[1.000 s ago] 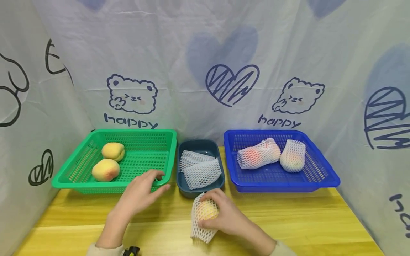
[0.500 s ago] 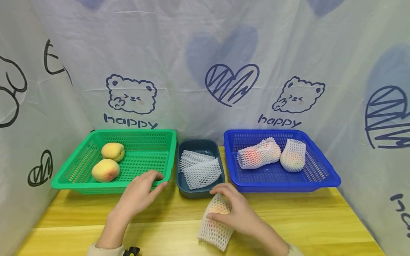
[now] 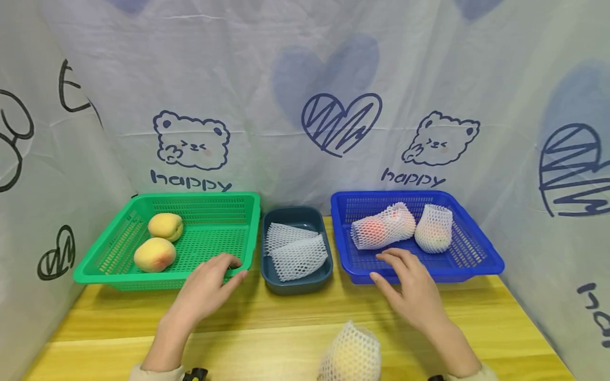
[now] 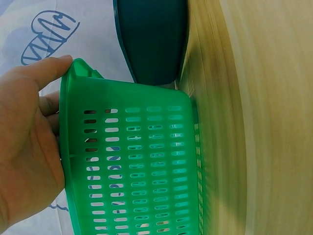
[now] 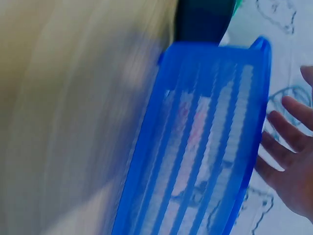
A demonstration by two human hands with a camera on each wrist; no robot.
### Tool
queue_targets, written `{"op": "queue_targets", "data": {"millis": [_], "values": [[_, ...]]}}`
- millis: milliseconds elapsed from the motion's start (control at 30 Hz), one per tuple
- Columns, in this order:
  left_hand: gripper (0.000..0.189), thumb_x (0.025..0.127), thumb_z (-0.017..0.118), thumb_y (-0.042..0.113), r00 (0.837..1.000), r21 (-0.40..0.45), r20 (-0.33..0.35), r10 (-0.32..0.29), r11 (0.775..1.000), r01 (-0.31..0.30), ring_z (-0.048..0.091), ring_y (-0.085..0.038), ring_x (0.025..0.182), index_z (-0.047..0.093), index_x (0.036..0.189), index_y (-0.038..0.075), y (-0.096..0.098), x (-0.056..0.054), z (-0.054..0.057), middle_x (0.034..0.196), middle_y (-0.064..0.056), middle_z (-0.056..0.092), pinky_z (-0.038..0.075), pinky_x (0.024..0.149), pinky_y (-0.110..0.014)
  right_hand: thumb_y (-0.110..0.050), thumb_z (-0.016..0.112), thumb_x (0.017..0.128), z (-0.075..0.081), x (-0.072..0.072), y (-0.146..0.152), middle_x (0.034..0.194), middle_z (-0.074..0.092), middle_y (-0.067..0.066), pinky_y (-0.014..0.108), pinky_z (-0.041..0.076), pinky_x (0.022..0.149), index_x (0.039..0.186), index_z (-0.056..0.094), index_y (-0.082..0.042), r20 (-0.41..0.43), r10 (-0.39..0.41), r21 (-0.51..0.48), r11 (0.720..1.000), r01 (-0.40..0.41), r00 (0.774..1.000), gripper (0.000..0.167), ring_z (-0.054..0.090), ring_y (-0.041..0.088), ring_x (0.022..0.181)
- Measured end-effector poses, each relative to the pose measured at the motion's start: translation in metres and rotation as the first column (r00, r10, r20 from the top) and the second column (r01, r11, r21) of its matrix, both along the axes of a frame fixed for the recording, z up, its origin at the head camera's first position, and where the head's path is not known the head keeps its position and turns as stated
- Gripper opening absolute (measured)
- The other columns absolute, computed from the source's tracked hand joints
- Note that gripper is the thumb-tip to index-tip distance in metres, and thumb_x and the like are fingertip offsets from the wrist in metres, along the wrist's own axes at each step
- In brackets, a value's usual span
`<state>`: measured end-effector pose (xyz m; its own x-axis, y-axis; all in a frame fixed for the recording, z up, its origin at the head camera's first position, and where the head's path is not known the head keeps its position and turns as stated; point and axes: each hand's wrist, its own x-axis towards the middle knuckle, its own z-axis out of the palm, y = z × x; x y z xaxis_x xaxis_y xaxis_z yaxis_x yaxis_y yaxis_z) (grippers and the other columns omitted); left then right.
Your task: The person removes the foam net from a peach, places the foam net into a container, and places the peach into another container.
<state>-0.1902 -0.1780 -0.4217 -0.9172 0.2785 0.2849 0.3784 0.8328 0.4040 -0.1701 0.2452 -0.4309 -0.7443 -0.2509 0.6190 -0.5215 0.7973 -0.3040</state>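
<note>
My left hand (image 3: 209,288) rests at the front right corner of the green basket (image 4: 127,98), its fingers loosely bent over the rim. Two yellow peaches (image 3: 154,254) lie in that basket's left part. My right hand (image 3: 414,291) has its fingers spread at the front edge of the blue basket (image 5: 215,142) and holds nothing. Near the bottom edge of the head view, a peach in a white foam net (image 3: 351,355) lies on the table with no hand on it.
Between the baskets stands a dark teal bin (image 3: 296,287) with flat foam nets (image 3: 299,258) in it. Netted peaches (image 3: 433,229) lie in the blue basket. A printed white cloth (image 3: 281,79) hangs behind, over the wooden table (image 3: 267,328).
My right hand has let go of the netted peach and moved right and forward to the blue basket. The netted peach has shifted right and nearer me. My left hand has stayed put.
</note>
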Motion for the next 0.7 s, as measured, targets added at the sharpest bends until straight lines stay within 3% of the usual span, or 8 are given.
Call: {"op": "queue_targets", "data": {"millis": [133,233,333,467,600,700], "values": [[0.028,0.102,0.068,0.03,1.0,-0.003,0.001,0.005,1.0,-0.005,0.068,-0.03,0.108,0.071,0.118,0.007,0.0,0.0,0.001,0.115,-0.007,0.071,0.05,0.094,-0.056,-0.044,0.071,0.097,-0.003,0.001,0.016,0.125,0.067,0.012,0.061,0.043,0.103,0.124,0.07,-0.008,0.115,-0.119,0.175,0.98,0.098,0.986,0.045,0.061,0.037,0.118],[0.031,0.1,0.071,0.029,0.999,-0.006,-0.049,0.015,1.0,-0.015,0.064,-0.032,0.109,0.067,0.12,0.005,0.003,0.002,0.002,0.119,-0.01,0.066,0.05,0.094,-0.056,-0.05,0.066,0.099,-0.008,-0.001,0.02,0.119,0.07,0.011,0.06,0.041,0.102,0.121,0.071,-0.008,0.155,-0.16,0.24,0.963,0.12,0.975,0.048,0.063,0.036,0.113],[0.037,0.095,0.076,0.025,0.987,0.009,-0.162,-0.007,1.0,0.008,0.06,-0.034,0.11,0.064,0.122,0.003,0.011,0.007,0.006,0.123,-0.013,0.06,0.05,0.094,-0.055,-0.051,0.064,0.1,-0.015,-0.007,0.019,0.111,0.071,0.008,0.055,0.04,0.096,0.116,0.072,-0.008,0.163,-0.164,0.232,0.965,0.124,0.973,0.046,0.063,0.032,0.105],[0.041,0.09,0.08,0.025,0.955,0.015,-0.285,-0.081,0.996,0.089,0.058,-0.032,0.11,0.064,0.12,0.003,0.03,0.012,0.013,0.124,-0.012,0.059,0.051,0.091,-0.05,-0.052,0.063,0.101,-0.021,-0.014,0.017,0.106,0.07,0.005,0.051,0.038,0.092,0.111,0.072,-0.009,0.16,-0.172,0.202,0.97,0.138,0.972,0.045,0.062,0.03,0.1],[0.043,0.091,0.08,0.031,0.946,0.009,-0.288,-0.147,0.988,0.156,0.058,-0.03,0.115,0.064,0.122,0.005,0.052,0.015,0.013,0.126,-0.01,0.06,0.051,0.095,-0.048,-0.052,0.063,0.1,-0.022,-0.015,0.018,0.105,0.07,0.006,0.052,0.038,0.091,0.111,0.072,-0.009,0.15,-0.184,0.194,0.969,0.154,0.971,0.045,0.062,0.03,0.099],[0.05,0.091,0.079,0.035,0.937,0.033,-0.271,-0.222,0.97,0.24,0.057,-0.029,0.122,0.061,0.127,0.006,0.07,0.018,0.011,0.132,-0.01,0.059,0.049,0.104,-0.048,-0.051,0.064,0.1,-0.021,-0.014,0.018,0.104,0.071,0.006,0.052,0.038,0.09,0.11,0.072,-0.008,0.144,-0.178,0.185,0.971,0.15,0.974,0.045,0.062,0.031,0.099]]}}
